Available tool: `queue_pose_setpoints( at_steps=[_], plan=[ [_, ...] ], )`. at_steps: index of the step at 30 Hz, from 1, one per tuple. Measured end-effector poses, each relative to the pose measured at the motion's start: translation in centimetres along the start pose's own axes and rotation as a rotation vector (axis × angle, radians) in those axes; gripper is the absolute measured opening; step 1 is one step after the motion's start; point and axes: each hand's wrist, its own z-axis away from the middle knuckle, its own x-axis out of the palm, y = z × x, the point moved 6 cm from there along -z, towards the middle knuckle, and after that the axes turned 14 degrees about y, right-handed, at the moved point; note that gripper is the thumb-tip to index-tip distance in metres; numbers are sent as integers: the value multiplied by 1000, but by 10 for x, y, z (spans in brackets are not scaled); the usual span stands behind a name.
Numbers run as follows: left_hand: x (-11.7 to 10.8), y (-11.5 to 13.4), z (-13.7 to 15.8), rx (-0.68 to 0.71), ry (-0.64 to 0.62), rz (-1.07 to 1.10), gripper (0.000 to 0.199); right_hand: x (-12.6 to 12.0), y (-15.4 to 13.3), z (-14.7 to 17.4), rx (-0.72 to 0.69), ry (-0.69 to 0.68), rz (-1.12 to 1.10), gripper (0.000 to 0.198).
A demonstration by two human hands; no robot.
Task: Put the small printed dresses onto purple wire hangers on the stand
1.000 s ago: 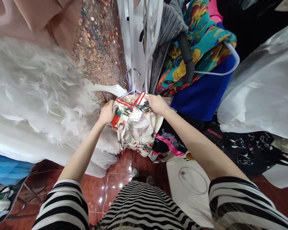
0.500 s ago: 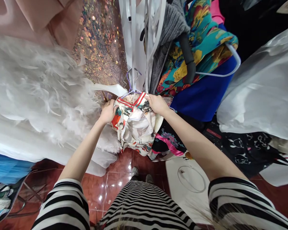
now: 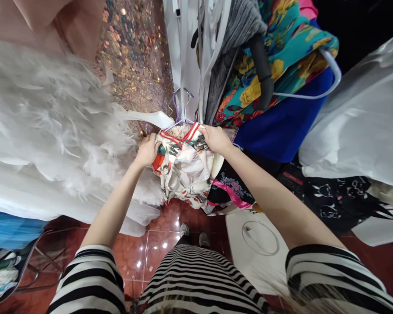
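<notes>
A cream patterned garment (image 3: 191, 185) with red-and-white striped neck trim hangs in front of me on a thin purple hanger (image 3: 183, 119). My left hand (image 3: 147, 150) is closed on its left shoulder, the thumb over the cloth. Its right shoulder is pinched in my right hand (image 3: 216, 138), with the fingers partly hidden behind the fabric. A white hanger (image 3: 153, 117) sticks out just above my left hand. Behind the garment, a black piece with pink trim and embroidery (image 3: 231, 188) shows below my right forearm.
White feathered clothing (image 3: 59, 113) and a sequined dress (image 3: 136, 56) fill the left. On the right hang a grey knit (image 3: 244, 28), a teal floral garment (image 3: 249, 87) and a blue one (image 3: 278, 131). A white board (image 3: 239, 244) rests near the red tiled floor (image 3: 132, 248).
Both hands stay on the garment's shoulders in nearly the same place. The view has shifted slightly, so the clothes at the upper right sit a little farther right.
</notes>
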Motion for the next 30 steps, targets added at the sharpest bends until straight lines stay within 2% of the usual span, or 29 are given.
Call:
queue_pose_setpoints(
  at_steps=[13, 24, 30],
  plan=[
    [7, -7, 0, 35, 68, 44, 36, 17, 8, -4, -19, 94, 2, 51],
    [10, -9, -1, 56, 76, 22, 35, 16, 3, 0, 28, 86, 29, 51],
    [9, -9, -1, 62, 75, 38, 35, 20, 5, -1, -7, 125, 15, 52]
  ],
)
